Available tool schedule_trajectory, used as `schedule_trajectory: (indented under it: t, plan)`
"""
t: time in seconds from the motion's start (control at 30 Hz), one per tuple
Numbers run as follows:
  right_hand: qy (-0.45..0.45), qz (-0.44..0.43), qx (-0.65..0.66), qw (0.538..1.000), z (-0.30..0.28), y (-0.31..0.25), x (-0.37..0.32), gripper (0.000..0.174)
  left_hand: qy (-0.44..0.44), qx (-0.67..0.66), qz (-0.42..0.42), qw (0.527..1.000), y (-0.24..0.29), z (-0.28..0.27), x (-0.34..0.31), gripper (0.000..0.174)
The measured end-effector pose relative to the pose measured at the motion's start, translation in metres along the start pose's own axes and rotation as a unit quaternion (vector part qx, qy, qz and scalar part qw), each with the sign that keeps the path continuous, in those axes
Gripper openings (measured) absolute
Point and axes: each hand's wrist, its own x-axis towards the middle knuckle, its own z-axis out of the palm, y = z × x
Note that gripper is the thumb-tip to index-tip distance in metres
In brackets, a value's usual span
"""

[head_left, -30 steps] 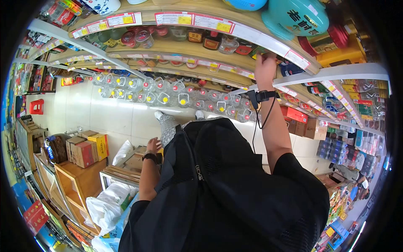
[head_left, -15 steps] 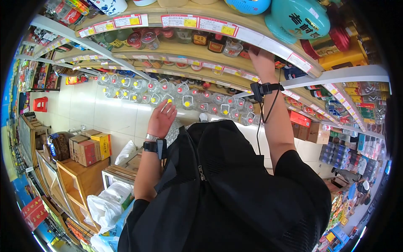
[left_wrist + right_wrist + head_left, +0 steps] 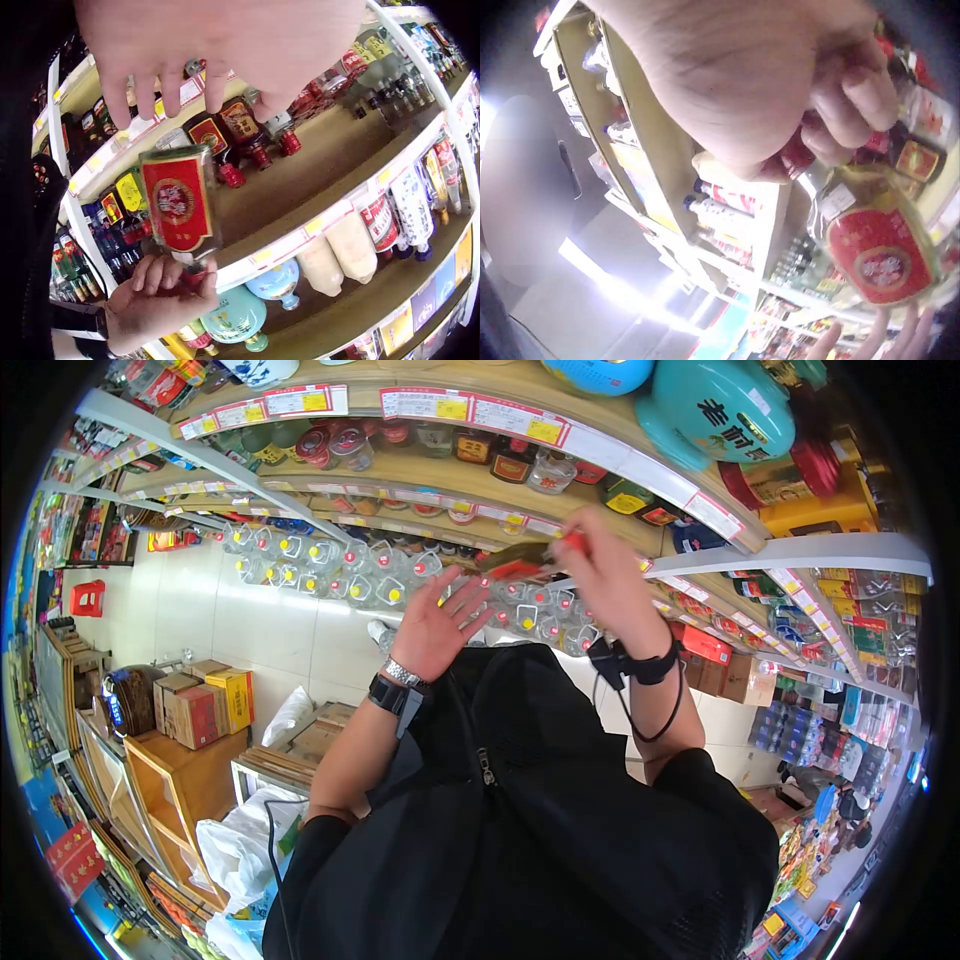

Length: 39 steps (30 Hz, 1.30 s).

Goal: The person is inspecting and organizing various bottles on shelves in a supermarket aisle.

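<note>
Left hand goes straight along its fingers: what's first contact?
Most likely the red-labelled bottle, which the right hand grips by its cap just beyond the left hand's straight fingers. Depth is unclear, so it might pass beside it.

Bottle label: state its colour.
The bottle's label is red with a gold emblem; clearest in left wrist view.
</note>
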Motion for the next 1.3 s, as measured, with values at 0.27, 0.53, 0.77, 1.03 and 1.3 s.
schedule_trajectory:
  t: [0.27,0.53,0.77,1.03,1.3]
  plan:
    - [-0.154,-0.131,0.187,0.961,0.068,-0.022,-0.001,0.026,0.016,-0.066,0.011,0.998,-0.001,-0.019,-0.01,0.045]
    - [0.277,-0.039,-0.127,0.952,0.064,0.098,0.112,0.039,0.009,-0.049,0.0,0.999,0.005,-0.021,-0.02,0.048]
    - [0.253,-0.057,-0.287,0.922,0.065,0.134,0.133,0.038,-0.015,0.021,0.007,1.0,0.005,-0.025,-0.023,0.051]
    - [0.27,-0.042,0.005,0.962,0.049,0.042,0.051,0.026,-0.04,0.001,0.005,0.999,0.004,-0.012,-0.016,0.052]
    - [0.093,-0.069,0.204,0.972,0.072,-0.012,-0.005,0.025,-0.068,-0.028,-0.014,0.997,0.002,-0.001,-0.008,0.059]
